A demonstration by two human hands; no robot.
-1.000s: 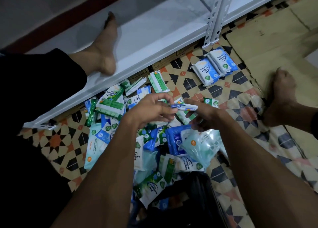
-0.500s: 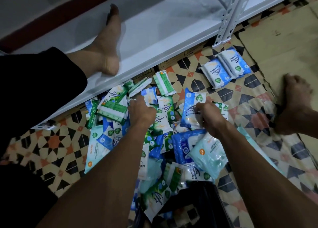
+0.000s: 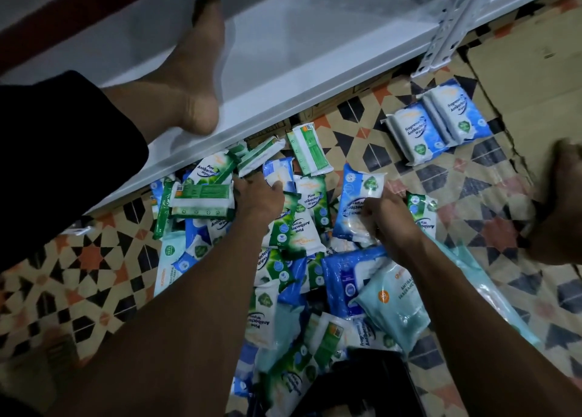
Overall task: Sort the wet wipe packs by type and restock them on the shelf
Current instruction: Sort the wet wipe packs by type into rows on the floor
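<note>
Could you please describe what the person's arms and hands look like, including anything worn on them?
Both forearms are bare, with no sleeves in view. The left hand and right hand are bare too: no gloves, and no rings, watch or bracelets that I can see in this dim light. The only clothing in view is dark fabric over the leg at the left.

right foot [image 3: 560,202] motion-blurred, cropped at the edge; pile's [image 3: 283,259] lower packs buried
</note>
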